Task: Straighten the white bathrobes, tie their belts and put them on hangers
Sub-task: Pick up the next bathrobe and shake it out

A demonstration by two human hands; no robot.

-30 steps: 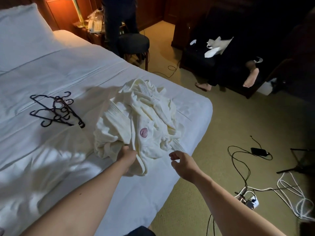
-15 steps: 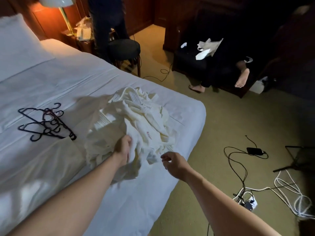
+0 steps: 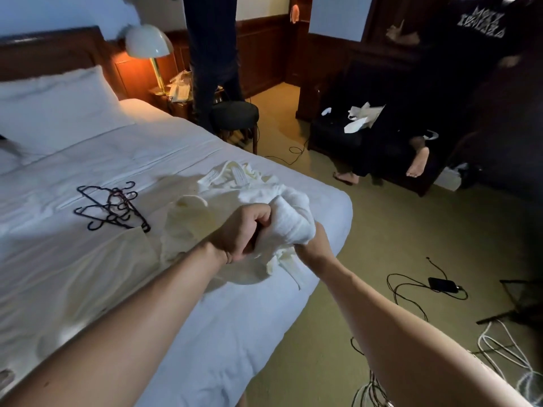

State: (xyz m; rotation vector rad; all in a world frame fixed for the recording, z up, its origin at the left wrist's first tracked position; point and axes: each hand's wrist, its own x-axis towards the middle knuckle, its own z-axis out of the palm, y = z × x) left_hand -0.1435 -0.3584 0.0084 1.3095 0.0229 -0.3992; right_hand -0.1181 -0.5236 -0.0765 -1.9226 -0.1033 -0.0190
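Both hands mid-frame on the bathrobe (image 3: pixel 293 212): left hand (image 3: pixel 241 233) clenched round a fold, right hand (image 3: pixel 314 245) mostly hidden under cloth, grip unclear. Hangers (image 3: pixel 113 205) lie left-centre on bed (image 3: pixel 88 274), apart from the robe.

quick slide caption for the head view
Both hands, left and right, grip a crumpled white bathrobe beside hangers.

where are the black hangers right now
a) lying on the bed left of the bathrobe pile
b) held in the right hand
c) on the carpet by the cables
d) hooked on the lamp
a: the black hangers lie in a loose heap on the white bed, left of the bathrobe pile, and neither hand touches them; both hands grip the bathrobe fabric.
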